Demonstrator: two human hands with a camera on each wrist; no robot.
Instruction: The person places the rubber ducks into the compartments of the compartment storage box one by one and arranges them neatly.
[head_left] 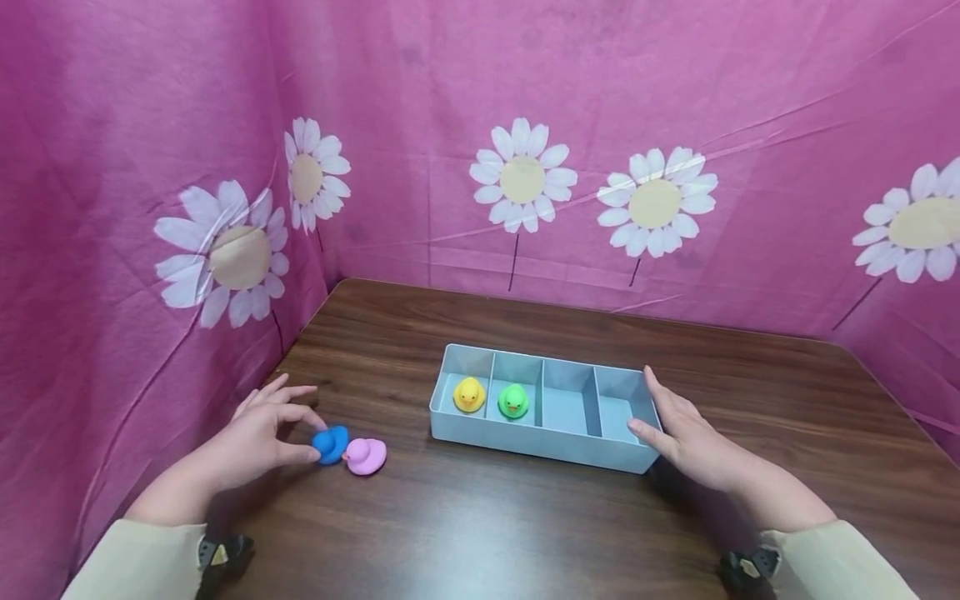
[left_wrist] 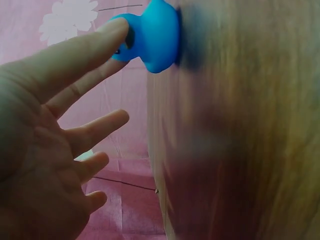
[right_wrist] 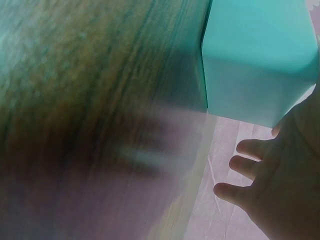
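My left hand [head_left: 255,433] pinches a blue rubber duck [head_left: 331,445] between thumb and index finger, the other fingers spread away. In the left wrist view, the thumb lies on the head of the blue duck [left_wrist: 159,37], which is close over the tabletop. A pink rubber duck [head_left: 365,457] sits right beside it. At the right end of a light blue divided box [head_left: 517,442], my right hand [head_left: 693,437] rests with straight fingers, thumb over the rim and index finger at the back corner. The right wrist view shows its other fingers apart from the box wall [right_wrist: 250,85].
A yellow duck [head_left: 468,395] sits in the box's leftmost compartment, and a green duck [head_left: 513,402] in the compartment beside it. The wooden table [head_left: 480,533] is bordered at the back and left by a pink cloth [head_left: 420,100] with white flowers.
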